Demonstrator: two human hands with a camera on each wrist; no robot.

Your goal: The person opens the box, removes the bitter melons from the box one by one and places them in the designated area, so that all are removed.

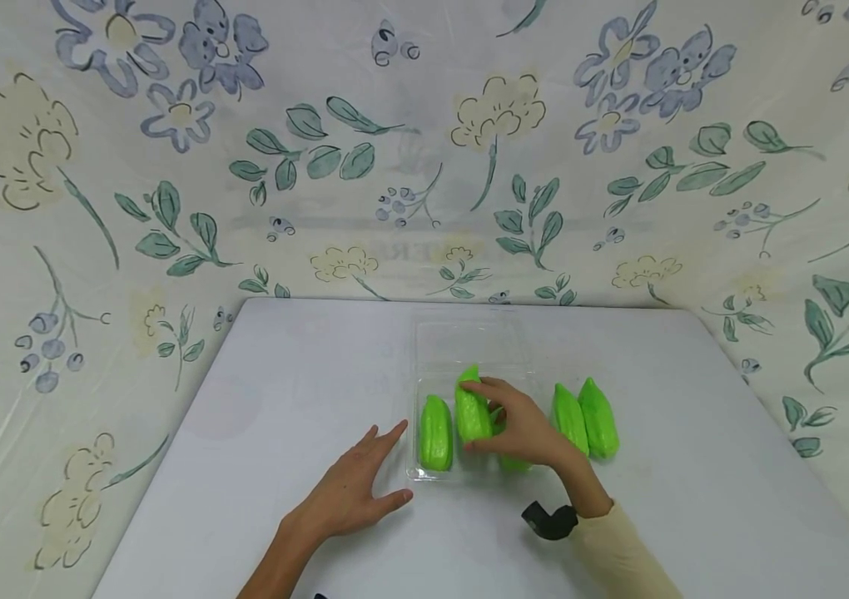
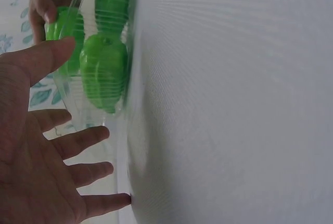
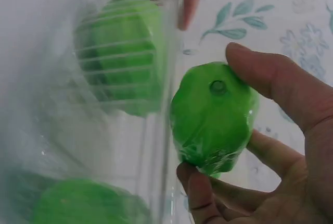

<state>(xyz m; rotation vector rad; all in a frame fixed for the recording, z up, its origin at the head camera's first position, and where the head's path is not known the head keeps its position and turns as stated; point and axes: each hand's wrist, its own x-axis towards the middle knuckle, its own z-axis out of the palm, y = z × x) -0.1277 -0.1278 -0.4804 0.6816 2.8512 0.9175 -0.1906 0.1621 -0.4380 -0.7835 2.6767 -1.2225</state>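
My right hand [image 1: 525, 426] grips a green ridged gourd [image 1: 473, 409] between thumb and fingers, above the middle of a clear plastic container [image 1: 411, 472]. In the right wrist view, the round end of that held gourd [image 3: 216, 122] faces the camera, beside the container wall. Inside the container, one gourd [image 1: 435, 434] lies at the left; another gourd [image 1: 514, 464] at the right is partly hidden under my right hand. My left hand [image 1: 345, 491] is spread with straight fingers at the container's left side, holding nothing. In the left wrist view, its palm and fingers [image 2: 88, 174] show.
The container's clear lid [image 1: 469, 343] lies folded back on the far side. Two more gourds, one [image 1: 569, 416] beside the other [image 1: 599, 418], lie on the white table [image 1: 282, 391] right of the container. A floral cloth [image 1: 424, 166] hangs behind the table.
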